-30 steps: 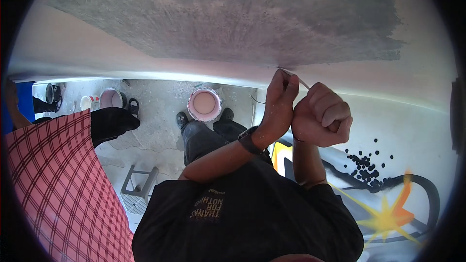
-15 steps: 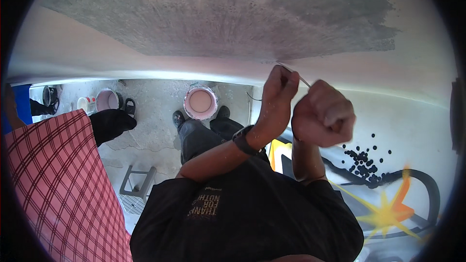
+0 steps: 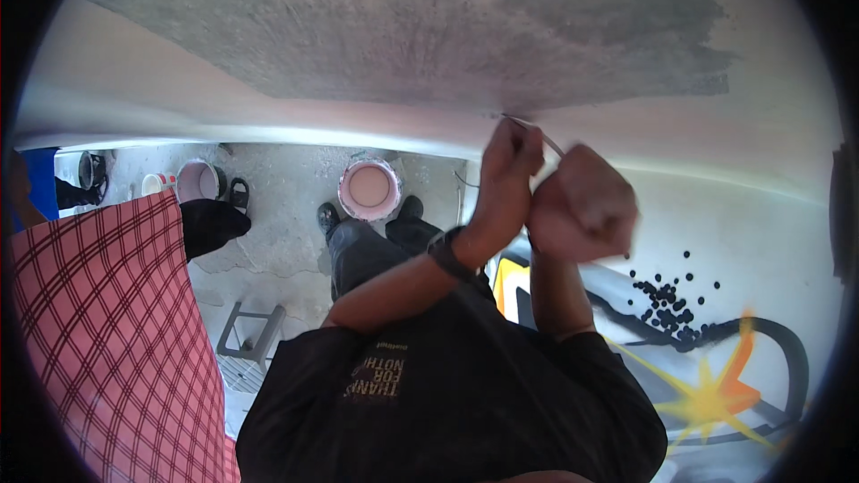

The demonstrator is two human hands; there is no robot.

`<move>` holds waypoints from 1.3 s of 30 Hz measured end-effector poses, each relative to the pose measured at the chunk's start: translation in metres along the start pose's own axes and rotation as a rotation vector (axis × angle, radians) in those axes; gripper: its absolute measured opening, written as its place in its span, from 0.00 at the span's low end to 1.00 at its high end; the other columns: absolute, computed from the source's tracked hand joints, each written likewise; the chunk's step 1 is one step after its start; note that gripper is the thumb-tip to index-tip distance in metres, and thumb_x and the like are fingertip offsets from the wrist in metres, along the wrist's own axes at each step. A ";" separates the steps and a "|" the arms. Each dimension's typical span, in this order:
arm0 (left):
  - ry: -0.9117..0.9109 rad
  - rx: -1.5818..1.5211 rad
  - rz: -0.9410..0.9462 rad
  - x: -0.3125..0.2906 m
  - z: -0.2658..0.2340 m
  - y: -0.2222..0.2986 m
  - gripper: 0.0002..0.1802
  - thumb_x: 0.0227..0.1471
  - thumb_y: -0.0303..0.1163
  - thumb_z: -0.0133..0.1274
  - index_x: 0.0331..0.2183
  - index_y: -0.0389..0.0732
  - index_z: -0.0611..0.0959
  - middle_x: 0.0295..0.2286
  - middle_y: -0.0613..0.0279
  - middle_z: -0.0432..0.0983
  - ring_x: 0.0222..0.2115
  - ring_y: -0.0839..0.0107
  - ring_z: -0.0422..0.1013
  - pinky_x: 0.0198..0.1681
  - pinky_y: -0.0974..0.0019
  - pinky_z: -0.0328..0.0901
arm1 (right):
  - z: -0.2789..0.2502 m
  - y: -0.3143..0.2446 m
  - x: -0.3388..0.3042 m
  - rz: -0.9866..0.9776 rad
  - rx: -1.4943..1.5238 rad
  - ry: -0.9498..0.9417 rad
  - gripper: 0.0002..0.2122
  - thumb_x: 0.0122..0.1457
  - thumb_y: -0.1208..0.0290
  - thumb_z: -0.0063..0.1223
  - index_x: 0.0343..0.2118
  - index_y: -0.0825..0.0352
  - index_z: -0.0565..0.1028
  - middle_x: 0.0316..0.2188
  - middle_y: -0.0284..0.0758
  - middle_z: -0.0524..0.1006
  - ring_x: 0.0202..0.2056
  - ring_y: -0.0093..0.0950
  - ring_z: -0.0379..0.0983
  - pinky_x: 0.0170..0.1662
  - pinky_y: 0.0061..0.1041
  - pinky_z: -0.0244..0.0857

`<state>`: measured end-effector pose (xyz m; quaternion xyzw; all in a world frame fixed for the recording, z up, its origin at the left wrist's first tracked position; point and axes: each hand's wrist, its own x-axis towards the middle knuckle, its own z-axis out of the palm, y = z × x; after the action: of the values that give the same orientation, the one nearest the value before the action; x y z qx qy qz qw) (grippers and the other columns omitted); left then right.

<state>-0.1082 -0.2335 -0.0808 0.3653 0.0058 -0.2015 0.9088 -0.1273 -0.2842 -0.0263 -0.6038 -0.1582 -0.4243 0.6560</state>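
Observation:
A thin pale tool [image 3: 552, 145], like a narrow stick or a blade seen edge-on, slants between my two hands, its kind unclear. My left hand [image 3: 510, 170], with a dark watch on the wrist, closes its fingers on the tool near its far tip. That tip is at the lower edge of a grey patch [image 3: 447, 45] on the pale wall [image 3: 358, 121]; I cannot tell if it touches. My right hand [image 3: 586, 206] is a fist around the other end, slightly blurred, hiding the rest of the tool.
A bucket of pinkish liquid [image 3: 369, 186] stands on the floor between my feet. Farther left are another bucket [image 3: 199, 182], a grey stool [image 3: 250, 331] and a person in red checked cloth [image 3: 116, 322]. A painted wall [image 3: 707, 385] bends round on my right.
Both hands and the tool have shifted slightly left, the right hand more and a little upward. The checked cloth at left has moved slightly right.

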 end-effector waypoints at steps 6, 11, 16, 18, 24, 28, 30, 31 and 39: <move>-0.011 0.096 0.071 -0.009 -0.011 0.001 0.12 0.64 0.35 0.48 0.30 0.41 0.69 0.22 0.71 0.60 0.25 0.81 0.56 0.29 0.73 0.56 | 0.007 -0.005 -0.006 0.061 0.131 -0.026 0.19 0.63 0.64 0.31 0.14 0.60 0.58 0.11 0.29 0.58 0.16 0.25 0.49 0.24 0.30 0.45; 0.000 -0.070 0.017 -0.003 -0.017 0.002 0.14 0.65 0.36 0.48 0.29 0.40 0.69 0.22 0.71 0.60 0.25 0.81 0.56 0.29 0.73 0.55 | 0.010 0.007 -0.006 0.115 0.004 -0.049 0.19 0.64 0.63 0.32 0.15 0.61 0.59 0.11 0.30 0.58 0.16 0.26 0.49 0.25 0.32 0.46; 0.012 0.094 0.050 -0.006 -0.019 0.008 0.14 0.65 0.37 0.47 0.29 0.41 0.69 0.23 0.71 0.61 0.25 0.82 0.56 0.29 0.73 0.55 | 0.018 0.005 -0.008 0.044 -0.068 -0.013 0.19 0.64 0.62 0.32 0.15 0.61 0.59 0.12 0.30 0.58 0.16 0.26 0.49 0.26 0.31 0.48; -0.027 -0.029 0.026 -0.004 -0.015 0.013 0.13 0.66 0.36 0.46 0.29 0.41 0.69 0.23 0.70 0.61 0.25 0.82 0.56 0.30 0.73 0.56 | 0.019 0.012 -0.005 0.021 -0.078 -0.009 0.19 0.64 0.62 0.32 0.15 0.61 0.59 0.12 0.30 0.58 0.16 0.26 0.48 0.26 0.31 0.48; -0.022 -0.053 0.023 -0.001 -0.016 0.010 0.13 0.66 0.37 0.46 0.30 0.41 0.69 0.23 0.71 0.62 0.26 0.81 0.57 0.30 0.73 0.56 | 0.018 0.003 -0.001 0.083 0.027 -0.056 0.17 0.63 0.65 0.32 0.15 0.60 0.59 0.12 0.30 0.59 0.16 0.25 0.48 0.24 0.30 0.46; -0.045 -0.041 -0.005 0.003 -0.014 0.007 0.13 0.66 0.37 0.45 0.31 0.40 0.69 0.23 0.71 0.62 0.26 0.81 0.57 0.30 0.73 0.56 | 0.016 0.010 0.003 0.065 -0.048 0.011 0.17 0.62 0.65 0.32 0.15 0.60 0.60 0.12 0.29 0.59 0.16 0.25 0.49 0.25 0.30 0.46; -0.069 -0.024 0.006 -0.007 -0.008 0.015 0.13 0.66 0.37 0.45 0.31 0.40 0.69 0.24 0.71 0.61 0.26 0.81 0.56 0.30 0.73 0.56 | 0.015 -0.005 0.004 0.046 0.015 -0.021 0.17 0.62 0.64 0.32 0.15 0.60 0.60 0.12 0.28 0.59 0.16 0.25 0.49 0.25 0.30 0.46; -0.085 -0.008 0.006 -0.013 -0.001 0.017 0.12 0.66 0.36 0.46 0.31 0.40 0.69 0.24 0.71 0.61 0.26 0.82 0.56 0.30 0.73 0.56 | 0.011 -0.015 0.005 0.038 0.119 -0.085 0.17 0.62 0.64 0.32 0.15 0.60 0.59 0.12 0.28 0.58 0.16 0.25 0.49 0.25 0.30 0.46; -0.101 -0.022 -0.005 -0.005 0.012 0.013 0.12 0.65 0.36 0.47 0.30 0.40 0.70 0.23 0.71 0.61 0.26 0.81 0.56 0.30 0.72 0.55 | 0.006 -0.014 0.019 -0.066 0.107 -0.052 0.16 0.60 0.65 0.35 0.15 0.62 0.61 0.12 0.32 0.61 0.15 0.26 0.53 0.24 0.30 0.56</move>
<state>-0.1100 -0.2317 -0.0627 0.3447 -0.0370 -0.2220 0.9113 -0.1251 -0.2837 -0.0020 -0.5732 -0.2173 -0.4208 0.6687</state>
